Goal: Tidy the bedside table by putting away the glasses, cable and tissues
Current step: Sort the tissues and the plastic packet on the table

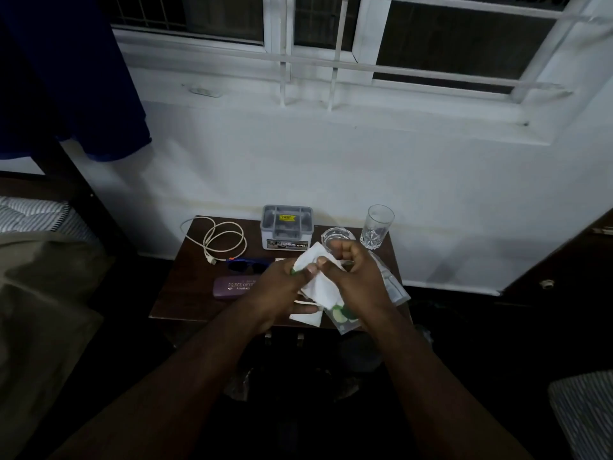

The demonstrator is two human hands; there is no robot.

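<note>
Both of my hands hold a white tissue (320, 283) above the front of the dark wooden bedside table (179, 293). My left hand (282, 290) pinches its left side and my right hand (356, 273) grips its upper right part. Under my right hand lies a clear tissue packet (346, 322) with a green print. Dark sunglasses with a blue frame (247, 265) lie left of my hands, partly hidden by them. A purple glasses case (232, 287) lies shut just in front of them. A coiled white cable (222, 240) rests at the table's back left.
A grey lidded box (287, 227) stands at the table's back middle, a glass ashtray (335, 235) and an upright drinking glass (376, 227) to its right. A bed (39, 260) is at the left, a white wall and barred window behind, a dark cabinet (564, 267) at the right.
</note>
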